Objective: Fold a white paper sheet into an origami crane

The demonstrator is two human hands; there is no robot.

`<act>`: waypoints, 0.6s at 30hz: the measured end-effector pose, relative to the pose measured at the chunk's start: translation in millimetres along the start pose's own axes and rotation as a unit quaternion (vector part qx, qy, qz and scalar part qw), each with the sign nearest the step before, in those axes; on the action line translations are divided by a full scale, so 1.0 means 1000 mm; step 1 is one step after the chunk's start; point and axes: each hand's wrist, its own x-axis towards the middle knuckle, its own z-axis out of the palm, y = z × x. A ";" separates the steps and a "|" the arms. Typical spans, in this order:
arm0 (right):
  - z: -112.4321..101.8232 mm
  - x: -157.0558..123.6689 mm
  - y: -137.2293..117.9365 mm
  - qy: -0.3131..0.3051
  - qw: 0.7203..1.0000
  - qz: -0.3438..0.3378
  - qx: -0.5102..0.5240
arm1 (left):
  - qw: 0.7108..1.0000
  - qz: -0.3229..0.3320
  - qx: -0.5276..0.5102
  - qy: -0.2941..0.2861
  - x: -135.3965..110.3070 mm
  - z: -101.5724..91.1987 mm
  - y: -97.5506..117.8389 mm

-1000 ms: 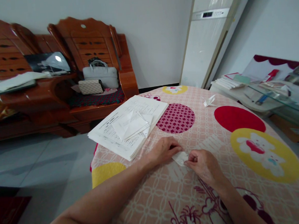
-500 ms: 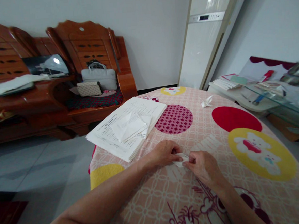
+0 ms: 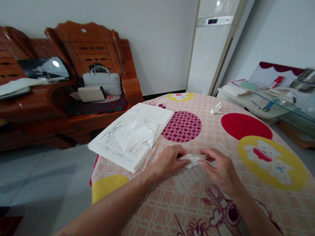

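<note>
Paper [image 3: 191,161] over the cloth [image 3: 155,211], between both hands. Left hand [image 3: 171,158] pinches its left end, thumb against fingers. Right hand [image 3: 221,168] at the right end: thumb and forefinger parted, thumb at the edge. Stack [image 3: 113,151] beyond left hand; folded piece [image 3: 216,109] farther off, right.

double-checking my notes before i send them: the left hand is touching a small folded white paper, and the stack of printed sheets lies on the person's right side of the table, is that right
Not quite: the stack of printed sheets lies on the person's left side of the table, as the head view shows. The left hand is indeed touching a small folded white paper.
</note>
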 end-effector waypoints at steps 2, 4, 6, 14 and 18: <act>0.001 0.001 0.000 -0.014 1.000 0.002 0.028 | 1.000 -0.001 -0.028 0.000 -0.001 0.000 0.001; 0.002 0.000 0.001 -0.066 0.995 0.033 0.073 | 0.997 -0.011 -0.065 -0.029 -0.003 0.001 0.001; 0.003 -0.001 0.002 -0.132 0.981 0.076 0.117 | 0.993 -0.019 -0.101 -0.061 -0.005 0.002 0.001; 0.008 -0.005 0.010 -0.213 0.954 0.120 0.173 | 0.957 -0.030 -0.269 -0.104 -0.004 0.012 -0.005; 0.010 -0.005 0.005 -0.191 0.971 0.085 0.115 | 0.970 0.000 -0.229 -0.084 -0.006 0.011 -0.001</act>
